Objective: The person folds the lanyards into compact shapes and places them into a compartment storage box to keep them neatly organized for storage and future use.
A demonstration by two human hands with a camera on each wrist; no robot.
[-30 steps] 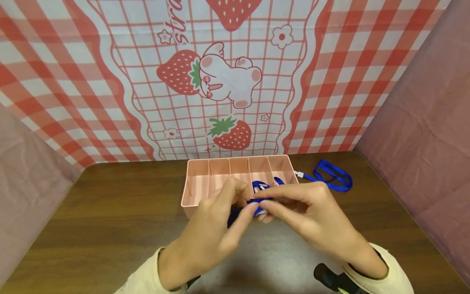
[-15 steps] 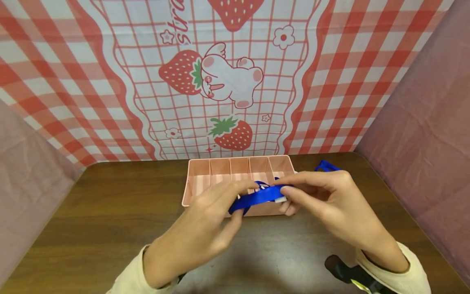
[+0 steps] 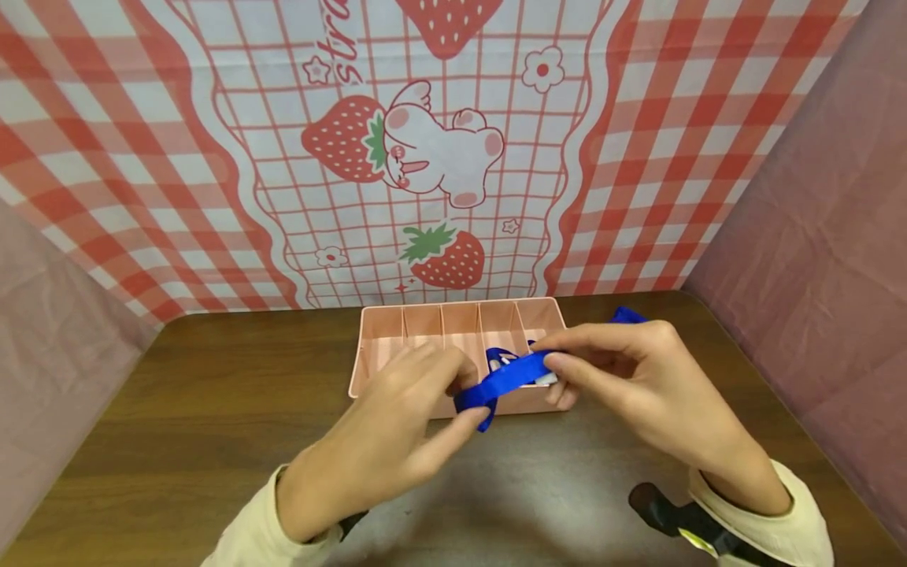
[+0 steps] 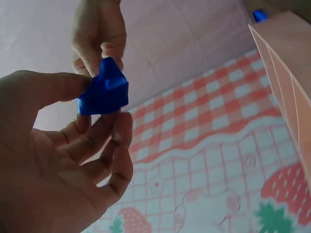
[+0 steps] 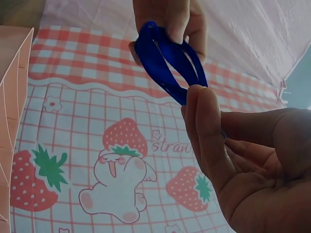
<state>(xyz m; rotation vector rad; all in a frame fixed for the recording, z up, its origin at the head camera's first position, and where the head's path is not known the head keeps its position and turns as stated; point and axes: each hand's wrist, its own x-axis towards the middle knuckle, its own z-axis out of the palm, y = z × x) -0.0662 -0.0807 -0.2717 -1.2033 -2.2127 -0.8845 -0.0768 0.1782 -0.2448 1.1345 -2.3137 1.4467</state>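
Note:
Above the front edge of a pink divided box, both hands hold a folded blue lanyard (image 3: pixel 506 379). My left hand (image 3: pixel 379 441) pinches its left end between thumb and fingers; in the left wrist view the thumb lies on the blue strap (image 4: pixel 104 97). Thumb and fingertips of my right hand (image 3: pixel 659 394) pinch the other end, where a white piece (image 3: pixel 546 379) shows below the fingers. Seen from the right wrist, the lanyard (image 5: pixel 150 60) forms several long flat loops stretched between the hands.
The pink box (image 3: pixel 527 401) stands at the back of the wooden table (image 3: pixel 234 378), against a strawberry-print cloth (image 3: pixel 453 260). More blue strap (image 3: pixel 499 354) lies in its right compartments. Behind my right hand, another blue lanyard (image 3: pixel 627 316) is mostly hidden.
The hands have drawn apart, the right one moving right, so the bunched lanyard now spans between them. The right hand now covers most of the lanyard on the table.

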